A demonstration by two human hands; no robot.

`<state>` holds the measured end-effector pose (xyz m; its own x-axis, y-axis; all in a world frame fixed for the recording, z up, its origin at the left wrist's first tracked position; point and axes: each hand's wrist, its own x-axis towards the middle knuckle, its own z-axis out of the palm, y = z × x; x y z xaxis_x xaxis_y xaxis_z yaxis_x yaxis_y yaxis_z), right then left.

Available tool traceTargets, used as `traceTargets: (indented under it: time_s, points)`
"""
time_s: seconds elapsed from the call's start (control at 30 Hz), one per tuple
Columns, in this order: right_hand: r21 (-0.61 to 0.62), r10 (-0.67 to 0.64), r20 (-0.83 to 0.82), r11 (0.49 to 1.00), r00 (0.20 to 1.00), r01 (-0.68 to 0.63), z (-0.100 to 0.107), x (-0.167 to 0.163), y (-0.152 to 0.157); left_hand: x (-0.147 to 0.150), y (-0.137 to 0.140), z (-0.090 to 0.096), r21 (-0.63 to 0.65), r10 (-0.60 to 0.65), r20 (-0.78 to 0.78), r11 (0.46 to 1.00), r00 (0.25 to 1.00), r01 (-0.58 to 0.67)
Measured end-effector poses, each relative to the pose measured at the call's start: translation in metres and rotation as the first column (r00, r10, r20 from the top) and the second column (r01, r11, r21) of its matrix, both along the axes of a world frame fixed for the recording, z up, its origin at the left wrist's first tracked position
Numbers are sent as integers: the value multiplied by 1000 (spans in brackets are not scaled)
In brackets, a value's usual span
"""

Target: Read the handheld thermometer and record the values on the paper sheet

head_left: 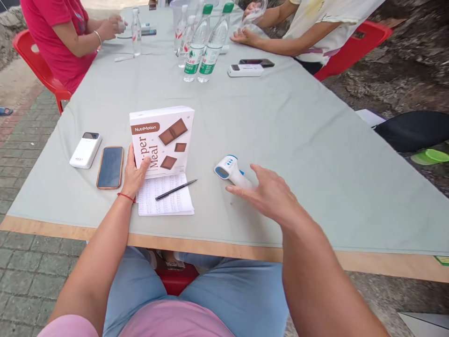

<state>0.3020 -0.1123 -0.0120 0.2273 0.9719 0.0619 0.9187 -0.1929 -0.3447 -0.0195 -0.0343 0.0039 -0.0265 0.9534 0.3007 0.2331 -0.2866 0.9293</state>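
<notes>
My left hand (136,172) grips the lower left edge of a white and brown NutriMotion box (171,140), thumb on its front. The box stands upright at the far end of a notebook (175,206) covered in handwriting. A black pen (176,189) lies slantwise across the written page. Over the table to the right, my right hand (270,192) has its thumb and fingers apart around the handle end of a white and blue infrared thermometer (229,169). Whether the fingers touch the handle I cannot tell.
A phone (110,167) and a white power bank (86,150) lie left of the box. Green-capped water bottles (210,54) stand farther back, near another white power bank (245,70) and a dark phone (257,62). Two people sit at the table's far sides, their hands over the cloth (298,140).
</notes>
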Motion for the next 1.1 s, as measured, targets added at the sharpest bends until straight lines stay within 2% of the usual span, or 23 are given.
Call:
traceTargets:
  time_s: [0.13,0.2,0.23,0.27,0.3,0.37,0.4,0.43,0.47,0.5,0.57,0.77,1.1]
  points:
    - [-66,-69,-34,996,997,66,-8,-7,20,-2,0,-3,-12,5,-1,1000,1000,-5]
    - [-82,-131,-176,990,976,118,-4,-18,23,-2,1,-5,-5,6,2,1000,1000,-6]
    - [-78,-148,-302,988,942,130,1,-25,22,-3,1,-5,-1,11,0,1000,1000,-11]
    - [-61,-149,-453,989,879,137,9,-34,19,-3,1,-6,-2,17,-4,1000,1000,-17]
    - [-15,-106,-624,992,774,123,18,-45,16,-3,2,-6,-5,23,-9,1000,1000,-23]
    - [83,35,-891,993,452,87,37,-71,7,-3,2,-6,-15,31,-15,999,999,-31]
    - [114,90,-950,991,298,64,45,-84,3,-3,3,-6,-18,35,-16,999,999,-35]
    - [127,117,-976,991,185,45,50,-96,0,-4,3,-6,-19,40,-15,999,999,-40]
    - [130,126,-986,991,110,27,54,-108,-3,-4,4,-7,-19,45,-13,999,999,-45]
    - [125,124,-990,992,69,9,55,-117,-5,-4,4,-7,-19,50,-12,999,999,-50]
    - [116,118,-990,993,72,-28,51,-131,-7,-5,5,-9,-29,59,-5,998,998,-59]
    - [48,73,-960,994,271,-97,29,-148,-3,-4,7,-13,-61,85,28,995,996,-83]
    - [36,74,-913,994,401,-102,31,-173,0,-4,2,4,-63,95,-137,993,986,-105]
